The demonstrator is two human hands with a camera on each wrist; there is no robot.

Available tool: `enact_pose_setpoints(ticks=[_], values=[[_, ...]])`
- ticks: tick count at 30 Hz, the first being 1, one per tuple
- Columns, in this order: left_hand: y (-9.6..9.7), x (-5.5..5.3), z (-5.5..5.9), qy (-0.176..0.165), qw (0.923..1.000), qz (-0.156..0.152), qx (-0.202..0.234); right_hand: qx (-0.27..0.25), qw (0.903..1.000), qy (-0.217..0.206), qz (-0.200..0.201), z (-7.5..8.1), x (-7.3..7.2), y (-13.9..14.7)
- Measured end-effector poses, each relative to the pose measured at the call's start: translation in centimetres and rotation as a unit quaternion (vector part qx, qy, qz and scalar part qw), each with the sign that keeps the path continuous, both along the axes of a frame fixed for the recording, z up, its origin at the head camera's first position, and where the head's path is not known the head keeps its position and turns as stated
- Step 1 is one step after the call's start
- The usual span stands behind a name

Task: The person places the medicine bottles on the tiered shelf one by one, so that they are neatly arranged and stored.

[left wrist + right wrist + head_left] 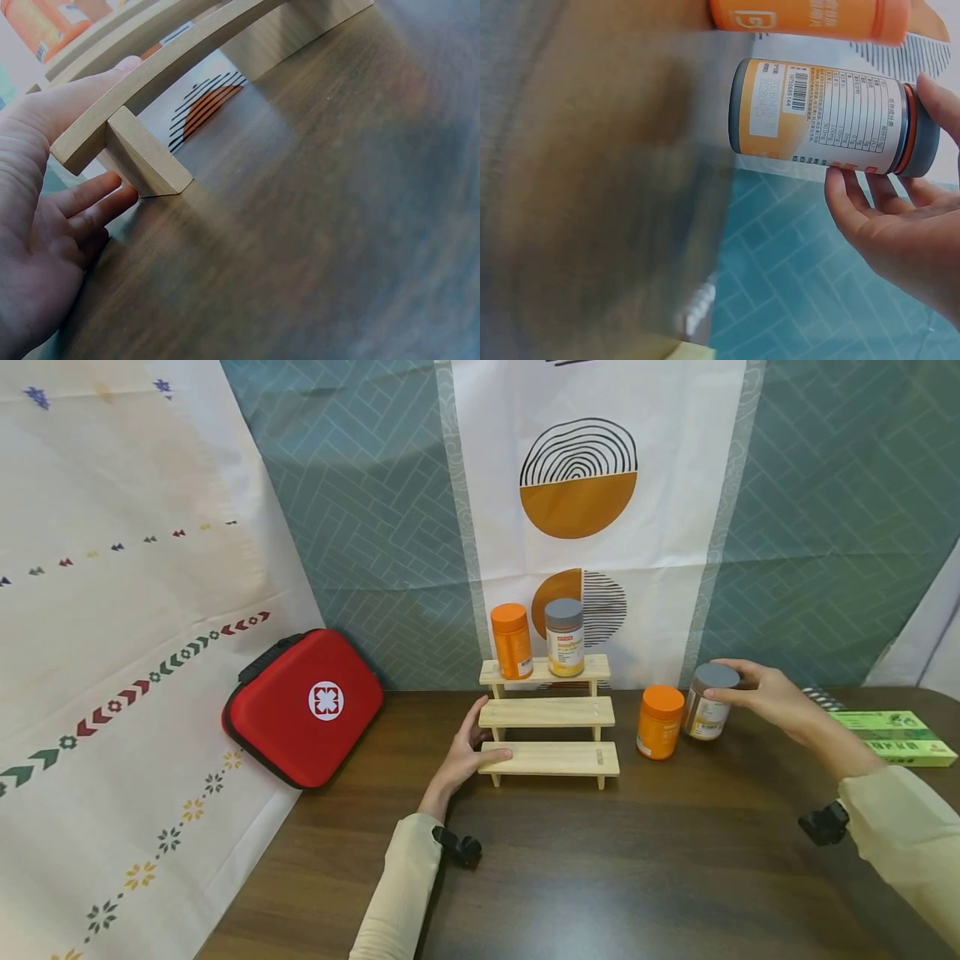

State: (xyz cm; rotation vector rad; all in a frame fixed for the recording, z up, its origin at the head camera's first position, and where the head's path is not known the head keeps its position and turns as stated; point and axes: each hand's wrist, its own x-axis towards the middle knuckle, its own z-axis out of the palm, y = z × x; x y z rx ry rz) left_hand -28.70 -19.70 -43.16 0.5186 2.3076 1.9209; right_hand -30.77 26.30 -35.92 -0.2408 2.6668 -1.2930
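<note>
A three-step wooden display rack [551, 712] stands on the table. My left hand [459, 760] grips the left end of its lowest step. In the left wrist view the thumb lies over the board [169, 71] and the other fingers [94, 202] are below, beside the short leg. On the top step stand an orange bottle [512, 643] and a grey-lidded bottle [566, 639]. To the rack's right, my right hand [768, 693] holds another grey-lidded bottle [817, 116] around its lid and upper side. An orange bottle [660, 723] stands just left of it.
A red zipped case [307, 710] leans against the patterned cloth [150, 610] on the left. Green boxes [892, 739] lie at the right, behind my right forearm. A patterned curtain [360, 510] hangs along the table's back edge.
</note>
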Motion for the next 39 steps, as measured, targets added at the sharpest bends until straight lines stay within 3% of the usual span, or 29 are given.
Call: enact_pose_setpoints(ticks=[7,16,28,39], values=[[0.1,0.0,0.0,-0.001,1.0,0.001,0.006,0.006,0.9996,0.026,-0.013,2.4,-0.1,0.2],[0.1,0.1,0.1,-0.008,1.0,0.006,0.001,-0.024,0.9973,0.061,-0.033,4.8,-0.4,-0.5],[0.1,0.0,0.1,0.002,1.0,0.002,-0.004,-0.074,0.9862,0.125,-0.08,7.5,0.5,-3.0],[0.0,0.0,0.1,0.002,1.0,0.002,-0.003,-0.11,0.9818,0.145,-0.052,9.7,1.0,-5.4]])
